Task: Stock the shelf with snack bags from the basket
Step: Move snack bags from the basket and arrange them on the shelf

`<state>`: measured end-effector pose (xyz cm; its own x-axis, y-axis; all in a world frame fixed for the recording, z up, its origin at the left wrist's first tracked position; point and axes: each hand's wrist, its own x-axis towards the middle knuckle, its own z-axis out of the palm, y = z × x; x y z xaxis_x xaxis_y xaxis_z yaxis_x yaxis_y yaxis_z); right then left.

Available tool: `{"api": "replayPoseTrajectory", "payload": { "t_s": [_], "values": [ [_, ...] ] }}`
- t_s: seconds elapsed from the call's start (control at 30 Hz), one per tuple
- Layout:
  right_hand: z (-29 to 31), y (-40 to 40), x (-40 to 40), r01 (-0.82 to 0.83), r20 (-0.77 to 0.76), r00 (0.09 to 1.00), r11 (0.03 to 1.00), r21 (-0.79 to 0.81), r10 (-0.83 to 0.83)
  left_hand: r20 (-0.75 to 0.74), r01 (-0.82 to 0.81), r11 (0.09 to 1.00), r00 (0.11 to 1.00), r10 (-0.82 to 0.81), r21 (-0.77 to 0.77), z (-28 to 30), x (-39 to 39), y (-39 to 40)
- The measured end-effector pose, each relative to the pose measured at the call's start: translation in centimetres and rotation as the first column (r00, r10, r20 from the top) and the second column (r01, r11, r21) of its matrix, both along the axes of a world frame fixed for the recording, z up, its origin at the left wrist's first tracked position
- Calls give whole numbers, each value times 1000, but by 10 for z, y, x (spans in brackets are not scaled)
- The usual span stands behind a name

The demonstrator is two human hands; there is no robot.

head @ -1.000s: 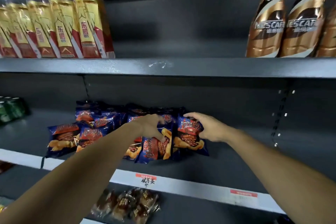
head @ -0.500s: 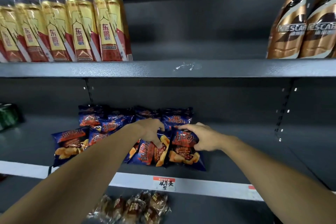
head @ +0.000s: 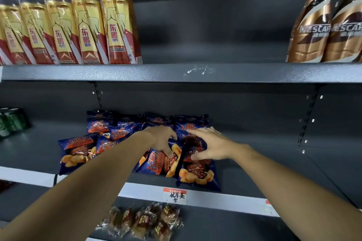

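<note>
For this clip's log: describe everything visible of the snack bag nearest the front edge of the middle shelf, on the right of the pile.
The front-right snack bag is a glossy dark-blue foil-looking pouch with red-orange lettering and a picture of golden puffed pieces low on its face. It looks sealed and puffed, lying face up on the grey middle shelf, its bottom end near the front edge above the handwritten price tag. Its left side abuts a tilted neighbouring bag. The right hand, fingers spread, rests over its upper part.

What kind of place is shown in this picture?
Most likely a small shop or convenience store: dark metal shelves, a handwritten price tag on the shelf edge, rows of drink bottles and blue snack bags.
</note>
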<state>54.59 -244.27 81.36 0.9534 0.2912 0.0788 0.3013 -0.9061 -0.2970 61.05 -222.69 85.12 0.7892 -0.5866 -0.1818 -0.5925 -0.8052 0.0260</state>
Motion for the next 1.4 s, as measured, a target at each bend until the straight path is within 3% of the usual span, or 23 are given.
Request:
{"api": "replayPoseTrajectory", "payload": {
  "t_s": [0.47,0.63,0.77,0.83,1.03,1.23,1.4],
  "values": [
    [-5,53,8,-4,143,990,1000,-16,6,5,-22,995,1000,23,-100,-9,-5,17],
    [-5,49,9,76,192,976,989,128,-100,50,-119,955,989,137,-272,-10,-3,37],
    [4,28,13,157,248,940,943,293,-233,-3,-192,796,973,232,-574,3,2,35],
    [12,13,9,195,281,906,902,385,-316,21,-202,756,961,274,-622,10,7,23],
    [17,-45,-7,309,207,836,749,586,-507,47,-108,789,984,170,-604,27,2,-44],
    [6,-90,-32,449,210,795,784,428,-569,147,17,861,987,68,-509,32,5,-117],
    [17,-114,-42,475,257,769,793,381,-585,350,141,912,937,3,-384,45,7,-155]
  ]
}}
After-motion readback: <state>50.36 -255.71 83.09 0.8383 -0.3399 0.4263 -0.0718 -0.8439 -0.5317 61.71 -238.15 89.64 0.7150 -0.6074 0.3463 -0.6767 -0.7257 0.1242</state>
